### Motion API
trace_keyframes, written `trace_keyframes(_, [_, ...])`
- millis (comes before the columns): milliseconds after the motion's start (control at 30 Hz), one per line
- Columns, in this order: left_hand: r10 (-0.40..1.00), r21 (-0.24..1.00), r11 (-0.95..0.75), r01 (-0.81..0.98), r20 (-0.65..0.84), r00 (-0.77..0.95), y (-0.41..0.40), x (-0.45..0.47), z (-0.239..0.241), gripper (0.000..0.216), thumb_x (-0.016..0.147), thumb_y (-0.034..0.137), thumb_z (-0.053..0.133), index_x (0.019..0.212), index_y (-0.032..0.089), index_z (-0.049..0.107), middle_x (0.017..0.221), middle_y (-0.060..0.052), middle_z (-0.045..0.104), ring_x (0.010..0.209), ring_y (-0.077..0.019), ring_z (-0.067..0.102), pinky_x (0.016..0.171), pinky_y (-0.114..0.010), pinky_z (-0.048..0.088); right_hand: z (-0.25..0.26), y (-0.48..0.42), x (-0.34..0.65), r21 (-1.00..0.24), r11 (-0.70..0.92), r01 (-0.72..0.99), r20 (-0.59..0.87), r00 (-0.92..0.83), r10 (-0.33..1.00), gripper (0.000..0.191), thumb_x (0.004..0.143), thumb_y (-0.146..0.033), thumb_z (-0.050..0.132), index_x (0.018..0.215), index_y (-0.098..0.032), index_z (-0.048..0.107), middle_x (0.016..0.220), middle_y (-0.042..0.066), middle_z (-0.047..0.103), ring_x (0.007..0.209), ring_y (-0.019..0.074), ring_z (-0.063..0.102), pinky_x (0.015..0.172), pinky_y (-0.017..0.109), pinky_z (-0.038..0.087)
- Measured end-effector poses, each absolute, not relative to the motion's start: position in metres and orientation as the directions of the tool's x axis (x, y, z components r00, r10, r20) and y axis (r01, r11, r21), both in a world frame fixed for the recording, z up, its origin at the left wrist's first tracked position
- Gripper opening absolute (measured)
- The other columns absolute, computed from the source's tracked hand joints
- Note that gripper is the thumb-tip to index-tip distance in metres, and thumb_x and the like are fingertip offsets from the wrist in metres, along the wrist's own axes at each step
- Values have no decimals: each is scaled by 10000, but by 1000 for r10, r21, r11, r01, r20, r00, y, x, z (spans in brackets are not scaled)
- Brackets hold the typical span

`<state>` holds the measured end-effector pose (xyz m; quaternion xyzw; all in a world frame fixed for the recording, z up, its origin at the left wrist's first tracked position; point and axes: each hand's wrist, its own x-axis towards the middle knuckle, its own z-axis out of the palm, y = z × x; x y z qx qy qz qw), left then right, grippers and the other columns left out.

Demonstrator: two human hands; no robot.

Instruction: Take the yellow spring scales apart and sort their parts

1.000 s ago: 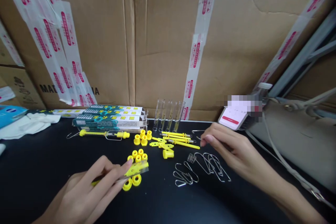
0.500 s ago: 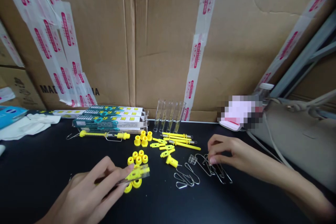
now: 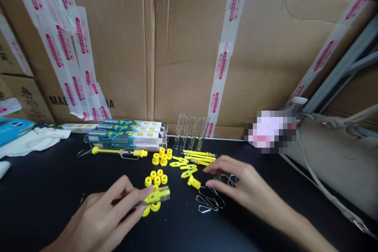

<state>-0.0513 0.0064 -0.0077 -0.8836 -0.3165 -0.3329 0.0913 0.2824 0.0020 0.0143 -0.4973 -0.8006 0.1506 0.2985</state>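
My left hand is closed on a clear tube with a yellow strip inside, held low over the black table. Two yellow caps lie just under the tube's end. My right hand hovers over the wire hooks, fingers stretched towards a short yellow plug; it holds nothing that I can see. More yellow caps and yellow rods lie just beyond.
Stacked flat boxes and an assembled yellow spring scale lie at the back left. Clear tubes stand against a large taped cardboard box. White cloth is at far left, a grey bag at right.
My right hand has come from the back right, down over the wire hooks, then left towards the yellow plug. The left hand and its tube stayed put.
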Motion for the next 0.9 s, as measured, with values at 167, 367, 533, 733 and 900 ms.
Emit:
trace_keyframes(167, [478,16,-785,619,652,589,5,-48,-5,323,1053,238,369,1086,209,689,773,56,625,489,2,609,529,-65,490,-14,-6,242,-421,501,756,362,-367,857,167,921,-219,718,1082,-183,694,1056,88,698,994,268,676,894,455,557])
trace_keyframes(367, [511,-35,-705,709,667,542,-2,-52,-17,287,1003,231,404,1110,245,671,905,25,689,516,-42,625,527,-147,509,-18,-5,238,-592,450,668,416,-225,881,89,935,-218,692,1018,-198,671,911,30,744,754,195,703,720,320,593])
trace_keyframes(533, [443,-75,-772,631,648,620,-3,-53,-15,402,1073,277,280,1030,246,678,862,33,704,600,-60,670,561,-159,494,-16,-16,227,-678,473,563,433,-213,876,135,942,-355,690,1005,-243,729,879,4,770,724,174,716,678,262,587])
trace_keyframes(733, [337,-149,-808,570,677,654,-5,-45,-6,379,1099,320,282,1146,223,645,886,47,757,702,-67,715,670,-172,502,-17,-32,205,-662,555,504,505,-248,827,260,938,-439,675,978,-194,753,719,10,703,604,156,679,585,229,566])
trace_keyframes(900, [271,-160,-831,533,719,640,-7,-36,-16,372,1096,283,280,1210,196,623,926,30,793,735,-91,727,699,-228,511,-19,-34,196,-678,604,420,544,-267,796,226,934,-373,694,975,-160,755,796,56,732,659,161,695,626,222,579])
